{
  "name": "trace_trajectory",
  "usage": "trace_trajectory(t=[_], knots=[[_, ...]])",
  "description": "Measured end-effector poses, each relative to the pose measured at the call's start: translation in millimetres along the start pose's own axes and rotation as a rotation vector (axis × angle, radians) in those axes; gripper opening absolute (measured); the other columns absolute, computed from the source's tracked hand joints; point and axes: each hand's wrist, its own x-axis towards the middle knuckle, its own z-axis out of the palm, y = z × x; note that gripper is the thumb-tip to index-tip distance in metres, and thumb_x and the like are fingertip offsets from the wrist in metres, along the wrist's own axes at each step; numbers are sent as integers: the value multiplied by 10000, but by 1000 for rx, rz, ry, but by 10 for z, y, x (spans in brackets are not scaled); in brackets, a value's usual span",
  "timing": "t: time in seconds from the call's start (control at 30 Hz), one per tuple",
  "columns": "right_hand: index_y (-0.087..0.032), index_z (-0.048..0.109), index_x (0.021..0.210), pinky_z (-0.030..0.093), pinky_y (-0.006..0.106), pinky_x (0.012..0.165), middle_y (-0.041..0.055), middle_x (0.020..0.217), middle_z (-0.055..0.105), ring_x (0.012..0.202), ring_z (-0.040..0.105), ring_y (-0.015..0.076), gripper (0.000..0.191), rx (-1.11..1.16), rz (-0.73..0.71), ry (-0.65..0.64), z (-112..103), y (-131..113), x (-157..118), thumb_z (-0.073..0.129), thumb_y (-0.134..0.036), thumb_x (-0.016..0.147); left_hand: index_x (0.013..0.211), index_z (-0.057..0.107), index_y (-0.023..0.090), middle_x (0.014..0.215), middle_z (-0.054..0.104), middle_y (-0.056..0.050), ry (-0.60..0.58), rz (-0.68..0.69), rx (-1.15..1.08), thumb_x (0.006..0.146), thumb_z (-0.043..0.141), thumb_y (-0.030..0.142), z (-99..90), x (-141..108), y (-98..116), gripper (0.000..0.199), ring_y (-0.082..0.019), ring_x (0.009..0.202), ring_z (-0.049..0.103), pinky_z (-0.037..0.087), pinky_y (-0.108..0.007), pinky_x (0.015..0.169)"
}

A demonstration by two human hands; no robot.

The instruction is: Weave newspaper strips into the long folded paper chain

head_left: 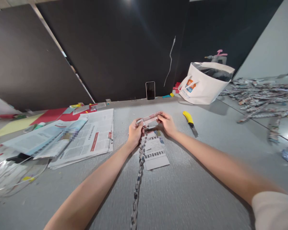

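Between my two hands stretches a folded newspaper strip (149, 119), pinched at its left by my left hand (135, 131) and at its right end by my right hand (167, 124). A chain of folded newspaper links (139, 172) hangs from my left hand and runs down the grey table toward me. Its top end is partly hidden by the fingers. Printed paper pieces (157, 162) with large black characters lie flat beneath and between the hands. Right of my right hand rests a yellow-handled knife (188, 120), its blade pointing toward me.
Newspapers (99, 127) are stacked at left, near red paper (48, 115). A phone (150, 90) leans on the dark panel. At back right stands a white bag (204, 84) with a spray bottle (217, 57) behind it. Several folded paper strips (259, 94) pile up at far right.
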Motion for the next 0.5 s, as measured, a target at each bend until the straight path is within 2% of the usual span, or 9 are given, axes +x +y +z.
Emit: trace_trajectory(t=[0.1, 0.3, 0.5], knots=[[-228, 646, 925, 388, 300, 652, -19, 719, 569, 658, 485, 154, 215, 41, 18, 18, -3, 12, 5, 669, -383, 777, 1172, 649, 179, 649, 645, 37, 6, 7, -23, 867, 743, 439, 13, 9, 1, 412, -73, 427, 464, 379, -210, 436], [-230, 582, 747, 353, 299, 615, -6, 698, 541, 638, 462, 150, 110, 107, 42, 79, -9, 53, 46, 624, -328, 718, 974, 684, 169, 748, 714, -27, -69, 46, -32, 807, 687, 304, 21, -39, 30, 214, -90, 486, 532, 405, -227, 465], [-239, 544, 709, 367, 311, 637, -10, 682, 501, 632, 438, 157, 128, 37, 10, 72, -8, 69, 52, 584, -355, 745, 825, 719, 165, 714, 712, -45, -107, 38, 13, 887, 591, 391, 15, -81, 80, 267, -121, 508, 558, 406, -248, 493]])
